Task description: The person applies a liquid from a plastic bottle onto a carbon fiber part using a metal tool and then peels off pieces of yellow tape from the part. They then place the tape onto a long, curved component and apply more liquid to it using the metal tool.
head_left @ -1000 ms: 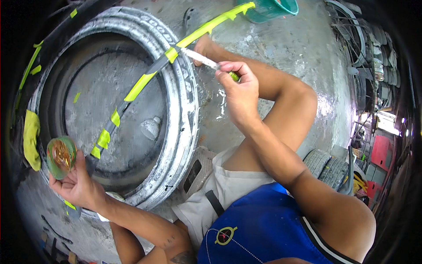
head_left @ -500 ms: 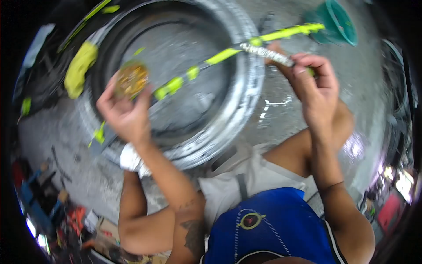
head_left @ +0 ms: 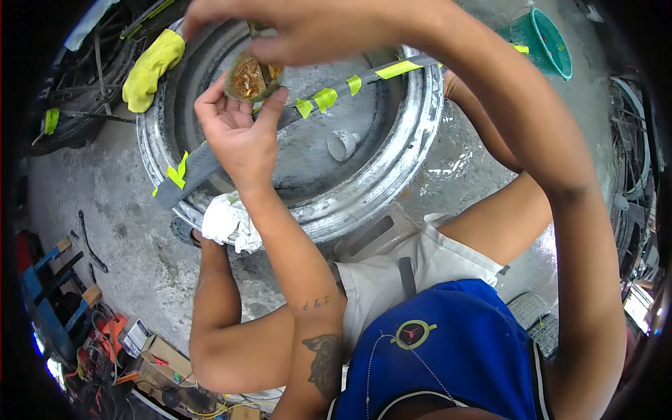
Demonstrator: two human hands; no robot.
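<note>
My left hand point(head_left: 241, 143) holds a small round container point(head_left: 250, 78) of shiny amber-brown contents, tilted toward me, fingers and thumb around its sides. My right hand point(head_left: 315, 31) reaches across from the right, right above the container; motion smears its fingers, and I cannot tell whether it holds anything. Beneath both hands a long dark strip point(head_left: 287, 124) with bits of neon yellow-green tape point(head_left: 325, 99) lies across a large upright-facing tyre point(head_left: 413, 150). A small white cup point(head_left: 342, 145) lies tipped over inside the tyre's ring.
A yellow cloth point(head_left: 152, 71) hangs over the tyre's left edge, and a crumpled white rag point(head_left: 229, 222) lies at its near edge. A green bucket point(head_left: 549, 43) stands at the upper right. Tools and boxes point(head_left: 164, 364) clutter the lower left of the wet concrete floor point(head_left: 140, 259).
My right hand has swung from the strip's right end, where it pinched something by a silvery band, leftward to above the container. The view shifted, bringing the white cup into sight.
</note>
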